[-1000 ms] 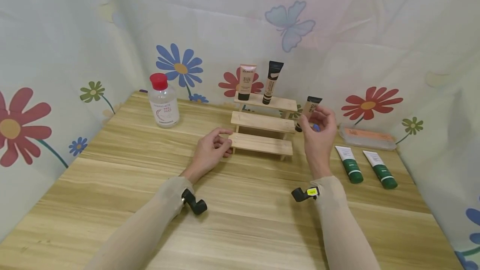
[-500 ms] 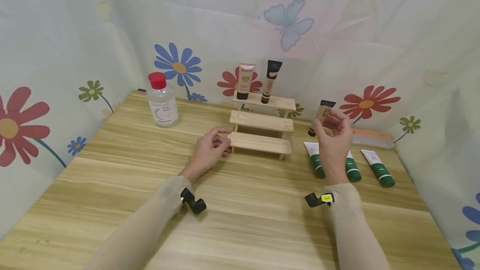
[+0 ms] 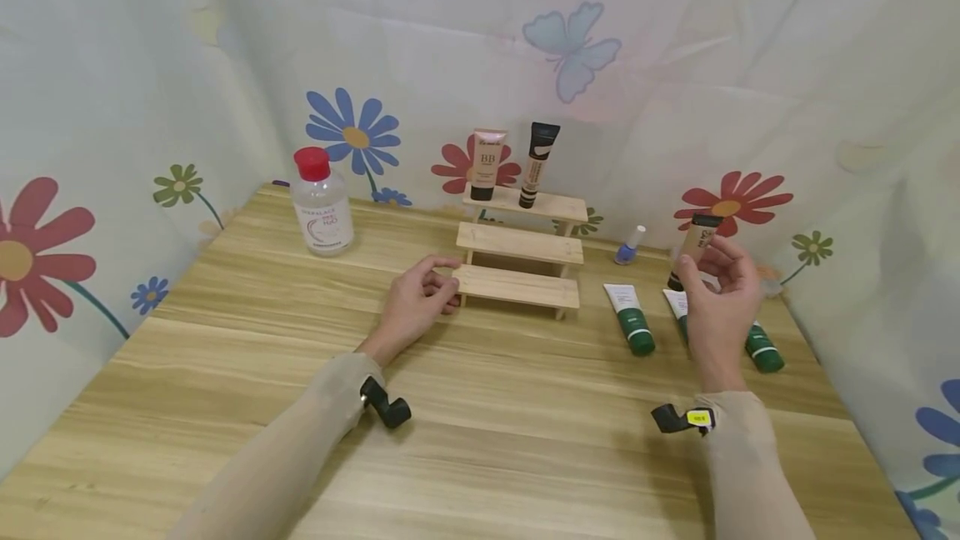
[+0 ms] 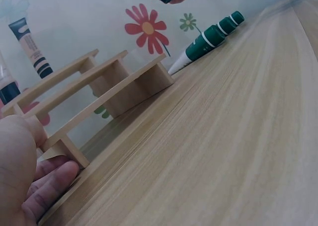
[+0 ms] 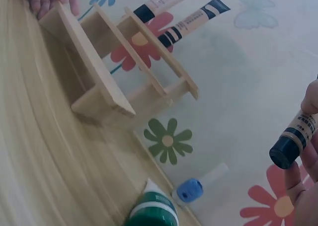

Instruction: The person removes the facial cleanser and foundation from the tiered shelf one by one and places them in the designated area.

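My right hand (image 3: 723, 307) pinches a small beige cosmetic tube (image 3: 694, 247) with black ends, held upright above the white-and-green tubes at the right. In the right wrist view its dark cap (image 5: 285, 150) points down, clear of the table. The left hand (image 3: 416, 298) grips the left end of the lowest step of a three-tier wooden display stand (image 3: 517, 286), thumb above and fingers below, as the left wrist view shows. On the top tier stand a pink BB cream tube (image 3: 487, 165) and a taller black-and-beige tube (image 3: 538, 165), both cap down.
White-and-green tubes lie at the right, one (image 3: 630, 319) uncovered, others partly behind the right hand. A blue nail polish bottle (image 3: 628, 247) stands right of the stand. A clear bottle with a red cap (image 3: 322, 202) stands at the back left. A floral curtain (image 3: 420, 40) hangs behind the table.
My right hand has carried the beige tube rightward, away from the stand, uncovering the nail polish bottle and the leftmost white-and-green tube. The left hand has stayed at the stand.
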`<state>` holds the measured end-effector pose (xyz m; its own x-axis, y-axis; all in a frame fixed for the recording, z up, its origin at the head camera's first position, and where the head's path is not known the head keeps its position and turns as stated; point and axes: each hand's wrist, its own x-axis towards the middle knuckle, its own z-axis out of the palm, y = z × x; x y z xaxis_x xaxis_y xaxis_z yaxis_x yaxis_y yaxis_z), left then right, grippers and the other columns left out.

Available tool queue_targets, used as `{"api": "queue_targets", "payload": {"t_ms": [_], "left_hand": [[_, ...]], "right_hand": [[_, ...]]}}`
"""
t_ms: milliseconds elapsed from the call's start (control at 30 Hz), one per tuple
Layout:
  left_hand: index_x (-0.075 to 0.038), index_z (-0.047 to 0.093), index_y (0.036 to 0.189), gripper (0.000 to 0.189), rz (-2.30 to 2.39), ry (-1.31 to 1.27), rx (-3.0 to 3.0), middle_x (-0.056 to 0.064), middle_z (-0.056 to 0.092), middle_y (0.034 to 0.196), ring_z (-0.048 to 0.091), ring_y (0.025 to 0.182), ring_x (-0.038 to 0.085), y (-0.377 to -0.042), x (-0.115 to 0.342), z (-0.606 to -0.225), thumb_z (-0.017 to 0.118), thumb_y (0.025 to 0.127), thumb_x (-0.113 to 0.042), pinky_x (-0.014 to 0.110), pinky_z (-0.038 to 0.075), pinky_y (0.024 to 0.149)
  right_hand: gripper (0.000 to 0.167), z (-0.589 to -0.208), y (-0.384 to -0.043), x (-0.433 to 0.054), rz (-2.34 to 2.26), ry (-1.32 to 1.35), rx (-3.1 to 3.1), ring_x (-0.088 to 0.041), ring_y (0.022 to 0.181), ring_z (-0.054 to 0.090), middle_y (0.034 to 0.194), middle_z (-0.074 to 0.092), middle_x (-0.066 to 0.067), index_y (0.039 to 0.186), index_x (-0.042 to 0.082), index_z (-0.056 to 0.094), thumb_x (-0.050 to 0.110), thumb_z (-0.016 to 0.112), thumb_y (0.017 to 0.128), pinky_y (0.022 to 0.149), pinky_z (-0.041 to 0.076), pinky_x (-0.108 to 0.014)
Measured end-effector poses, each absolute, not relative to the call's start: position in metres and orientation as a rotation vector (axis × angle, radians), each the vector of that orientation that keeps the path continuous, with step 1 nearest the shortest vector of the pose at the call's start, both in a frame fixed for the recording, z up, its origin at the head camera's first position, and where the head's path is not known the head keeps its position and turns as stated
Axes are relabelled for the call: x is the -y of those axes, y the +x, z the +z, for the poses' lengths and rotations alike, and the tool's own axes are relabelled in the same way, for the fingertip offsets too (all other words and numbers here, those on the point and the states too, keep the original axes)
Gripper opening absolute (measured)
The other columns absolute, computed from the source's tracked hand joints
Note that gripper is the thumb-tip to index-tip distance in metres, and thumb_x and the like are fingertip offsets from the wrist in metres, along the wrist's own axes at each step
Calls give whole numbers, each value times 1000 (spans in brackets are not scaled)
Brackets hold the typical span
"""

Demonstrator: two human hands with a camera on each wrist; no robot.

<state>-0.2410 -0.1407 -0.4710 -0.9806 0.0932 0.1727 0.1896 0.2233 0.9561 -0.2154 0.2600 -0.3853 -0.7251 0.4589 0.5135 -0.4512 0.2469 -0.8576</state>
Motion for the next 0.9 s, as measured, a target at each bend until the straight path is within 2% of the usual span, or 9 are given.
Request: {"api": "queue_targets", "payload": {"t_ms": [167, 467, 900], "left_hand": [[-16, 71, 140, 28, -1882, -282, 2402, 14, 81, 104, 81, 86, 27, -240, 141, -471, 70, 112, -15, 34, 72, 73], [-17, 71, 140, 29, -1886, -271, 2395, 14, 81, 103, 81, 86, 28, -240, 143, -473, 70, 112, -15, 34, 72, 74], [-15, 71, 140, 28, -1875, -273, 2400, 14, 81, 105, 81, 87, 27, -239, 140, -469, 70, 112, -14, 33, 72, 74]], "right_hand": [[38, -388, -208, -277, 1515, -57, 1799, -15, 100, 68, 111, 71, 0, 136, 8, 75, 5, 82, 99, 75, 58, -15], [40, -388, -200, -299, 1464, -138, 1834, -13, 105, 66, 116, 70, 4, 140, 10, 74, 7, 81, 101, 83, 58, -14], [39, -405, -175, -336, 1337, -260, 1882, -6, 99, 67, 109, 70, 12, 138, 8, 76, 5, 80, 100, 77, 56, -9]]}}
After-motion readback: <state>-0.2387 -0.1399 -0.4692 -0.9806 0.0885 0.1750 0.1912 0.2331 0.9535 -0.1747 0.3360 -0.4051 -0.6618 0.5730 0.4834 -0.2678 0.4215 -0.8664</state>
